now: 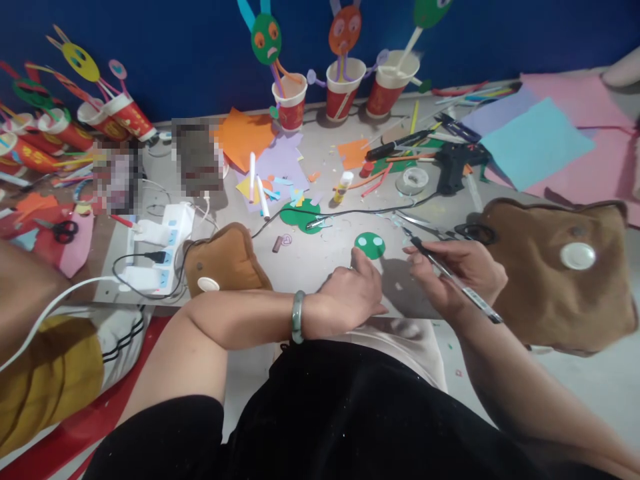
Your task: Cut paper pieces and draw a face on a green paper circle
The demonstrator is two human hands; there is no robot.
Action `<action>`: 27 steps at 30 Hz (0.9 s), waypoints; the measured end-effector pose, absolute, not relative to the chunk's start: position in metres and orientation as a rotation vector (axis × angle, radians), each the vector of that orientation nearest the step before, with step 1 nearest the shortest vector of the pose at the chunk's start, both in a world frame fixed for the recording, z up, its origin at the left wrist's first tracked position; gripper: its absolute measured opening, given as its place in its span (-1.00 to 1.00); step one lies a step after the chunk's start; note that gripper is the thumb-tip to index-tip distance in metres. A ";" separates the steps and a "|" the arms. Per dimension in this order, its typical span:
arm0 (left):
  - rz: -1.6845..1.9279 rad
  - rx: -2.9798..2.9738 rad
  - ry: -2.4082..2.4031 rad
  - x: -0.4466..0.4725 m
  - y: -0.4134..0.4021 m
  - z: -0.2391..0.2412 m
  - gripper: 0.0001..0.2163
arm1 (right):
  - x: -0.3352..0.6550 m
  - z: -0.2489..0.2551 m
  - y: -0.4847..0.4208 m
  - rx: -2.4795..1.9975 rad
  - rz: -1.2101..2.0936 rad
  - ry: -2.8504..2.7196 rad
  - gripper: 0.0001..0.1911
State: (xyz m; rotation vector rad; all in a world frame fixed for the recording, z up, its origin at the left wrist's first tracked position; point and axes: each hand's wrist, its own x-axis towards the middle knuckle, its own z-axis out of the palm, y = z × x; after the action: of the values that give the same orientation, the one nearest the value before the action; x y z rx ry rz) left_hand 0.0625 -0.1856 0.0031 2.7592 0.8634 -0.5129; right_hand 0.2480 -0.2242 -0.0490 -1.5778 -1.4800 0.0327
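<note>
A green paper disc [371, 247] with two pale round eyes lies flat on the table in front of me. My left hand [353, 290] rests beside it, index finger stretched to the disc's lower left edge; some of its other fingers are hidden. Pinched in my right hand [453, 270] is a gel pen [456, 283] with a clear barrel, its tip pointing up and left, to the right of the disc and apart from it. A glue stick [343, 187] stands upright behind the disc, and scissors [423, 225] lie just beyond the pen.
A black glue gun [457, 167] and a tape roll [413, 180] lie behind my right hand. Brown cushions [560, 293] [227, 257] flank me. Left are a power strip [173, 247] and another person's arm [30, 293]. Paper cups [345, 90] with paper figures line the back.
</note>
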 end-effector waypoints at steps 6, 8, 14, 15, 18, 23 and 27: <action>-0.458 2.870 0.810 0.061 -0.189 -0.009 -0.22 | 0.242 -0.055 -0.217 -1.773 0.156 -1.606 -0.65; -0.415 2.939 0.793 0.058 -0.191 -0.010 -0.23 | 0.240 -0.063 -0.217 -1.741 0.227 -1.644 -0.63; -0.366 3.002 0.826 0.054 -0.195 -0.007 -0.19 | 0.241 -0.067 -0.217 -1.631 0.215 -1.731 -0.66; -0.363 3.002 0.837 0.054 -0.195 -0.007 -0.19 | 0.241 -0.066 -0.217 -1.618 0.202 -1.752 -0.67; -0.353 3.007 0.870 0.056 -0.197 -0.008 -0.19 | 0.240 -0.063 -0.215 -1.557 0.157 -1.797 -0.77; -0.374 2.997 0.902 0.059 -0.199 -0.011 -0.17 | 0.238 -0.063 -0.214 -1.471 0.126 -1.800 -0.95; -0.353 2.989 0.909 0.059 -0.199 -0.013 -0.15 | 0.239 -0.063 -0.214 -1.443 0.166 -1.801 -0.96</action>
State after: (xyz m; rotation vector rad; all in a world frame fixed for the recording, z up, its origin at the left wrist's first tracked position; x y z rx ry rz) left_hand 0.0585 -0.1994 -0.0127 2.9886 0.9093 -0.3533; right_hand 0.2392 -0.2138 -0.0630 -1.4432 -1.8011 0.1664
